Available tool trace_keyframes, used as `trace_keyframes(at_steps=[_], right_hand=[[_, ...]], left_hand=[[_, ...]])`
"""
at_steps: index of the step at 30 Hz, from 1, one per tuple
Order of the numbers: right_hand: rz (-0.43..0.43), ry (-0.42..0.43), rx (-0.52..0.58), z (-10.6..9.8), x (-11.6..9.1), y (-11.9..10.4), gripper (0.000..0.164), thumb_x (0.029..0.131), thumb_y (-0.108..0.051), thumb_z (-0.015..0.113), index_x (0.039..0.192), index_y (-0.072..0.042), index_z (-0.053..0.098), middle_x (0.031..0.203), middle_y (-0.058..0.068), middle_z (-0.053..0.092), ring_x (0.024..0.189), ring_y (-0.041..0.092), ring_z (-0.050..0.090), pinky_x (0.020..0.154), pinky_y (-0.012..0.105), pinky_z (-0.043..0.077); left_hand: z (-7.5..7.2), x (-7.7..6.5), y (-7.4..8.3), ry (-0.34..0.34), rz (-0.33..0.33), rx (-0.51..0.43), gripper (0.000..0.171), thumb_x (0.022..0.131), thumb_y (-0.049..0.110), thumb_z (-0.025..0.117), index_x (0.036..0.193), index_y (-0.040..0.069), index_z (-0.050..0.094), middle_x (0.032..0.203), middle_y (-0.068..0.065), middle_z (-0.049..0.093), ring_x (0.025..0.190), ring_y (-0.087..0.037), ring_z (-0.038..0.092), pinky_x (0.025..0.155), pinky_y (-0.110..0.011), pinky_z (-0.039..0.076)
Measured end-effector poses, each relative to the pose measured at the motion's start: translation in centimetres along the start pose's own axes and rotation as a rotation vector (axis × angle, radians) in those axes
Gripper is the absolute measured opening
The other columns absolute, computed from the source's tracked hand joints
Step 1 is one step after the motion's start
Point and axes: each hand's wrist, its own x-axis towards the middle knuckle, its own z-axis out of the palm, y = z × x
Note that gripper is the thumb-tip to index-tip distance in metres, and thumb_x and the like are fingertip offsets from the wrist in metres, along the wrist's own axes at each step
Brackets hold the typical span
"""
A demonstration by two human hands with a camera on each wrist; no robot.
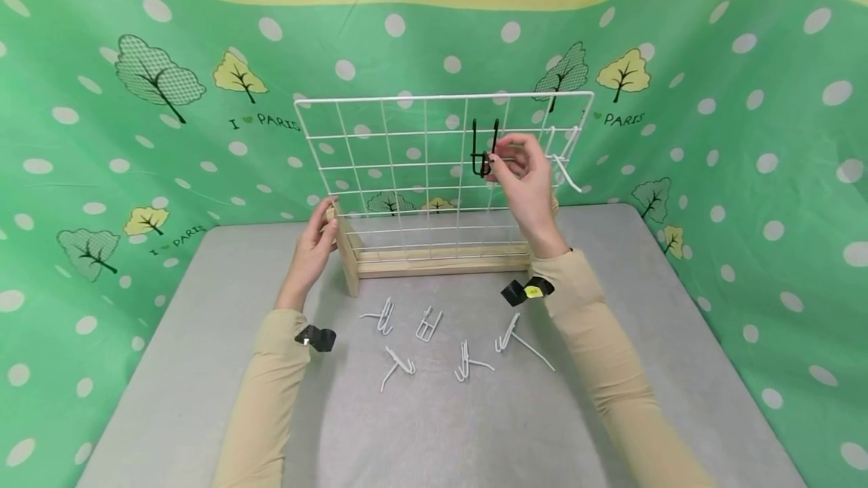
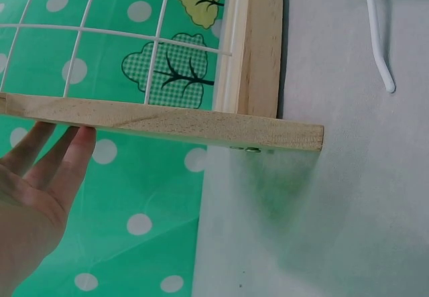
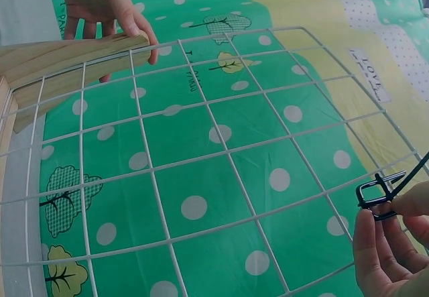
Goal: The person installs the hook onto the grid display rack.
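Observation:
My right hand (image 1: 525, 175) pinches a black wire hook (image 1: 483, 153) between thumb and fingers, in front of the upper right part of a white wire grid (image 1: 426, 143). The hook's two prongs point up in the head view. In the right wrist view, the black hook (image 3: 374, 193) overlaps the grid's edge. At the left end of the stand, my left hand (image 1: 313, 251) holds the wooden side post (image 1: 347, 258), thumb toward the front and fingers reaching behind. In the left wrist view, the fingertips meet the post (image 2: 167, 123) and are partly hidden behind it.
A white hook (image 1: 568, 172) hangs on the grid's right side. Several white wire hooks lie on the grey table before the stand, among them a flat one (image 1: 429, 324) and a long-armed one (image 1: 525, 341). A green patterned curtain (image 1: 739, 194) surrounds the table.

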Motion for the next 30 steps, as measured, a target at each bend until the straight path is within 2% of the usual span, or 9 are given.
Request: trace_keyframes(at_steps=[16, 20, 26, 30], right_hand=[[-0.031, -0.04, -0.041, -0.5, -0.6, 0.8, 0.019, 0.09, 0.014, 0.056, 0.108, 0.013, 0.051, 0.096, 0.022, 0.061, 0.076, 0.018, 0.064, 0.066, 0.03, 0.058], [-0.012, -0.041, -0.03, -0.7, -0.8, 1.1, 0.019, 0.09, 0.013, 0.057, 0.108, 0.016, 0.051, 0.097, 0.024, 0.059, 0.075, 0.018, 0.063, 0.067, 0.028, 0.058], [0.017, -0.048, -0.044, -1.0, -1.1, 1.3, 0.02, 0.09, 0.014, 0.057, 0.108, 0.019, 0.051, 0.1, 0.033, 0.056, 0.075, 0.018, 0.063, 0.069, 0.028, 0.057], [0.054, -0.064, -0.063, -1.3, -1.4, 1.6, 0.017, 0.09, 0.011, 0.058, 0.106, 0.017, 0.053, 0.099, 0.031, 0.057, 0.077, 0.016, 0.064, 0.071, 0.028, 0.056]], left_hand=[[0.1, -0.1, 0.0, 0.007, -0.006, 0.01, 0.047, 0.104, 0.009, 0.04, 0.149, 0.002, 0.029, 0.131, -0.036, 0.045, 0.117, -0.048, 0.049, 0.09, -0.06, 0.046], [0.1, -0.1, 0.1, 0.008, -0.007, 0.022, 0.046, 0.105, 0.009, 0.04, 0.149, 0.002, 0.028, 0.132, -0.036, 0.045, 0.118, -0.048, 0.049, 0.091, -0.06, 0.046], [0.1, -0.1, 0.1, 0.009, -0.012, 0.006, 0.047, 0.104, 0.008, 0.04, 0.149, 0.002, 0.029, 0.134, -0.036, 0.043, 0.119, -0.049, 0.048, 0.091, -0.061, 0.046], [0.1, -0.1, 0.1, 0.01, -0.01, -0.001, 0.047, 0.104, 0.008, 0.04, 0.149, 0.003, 0.029, 0.134, -0.037, 0.043, 0.119, -0.049, 0.047, 0.091, -0.06, 0.046]])
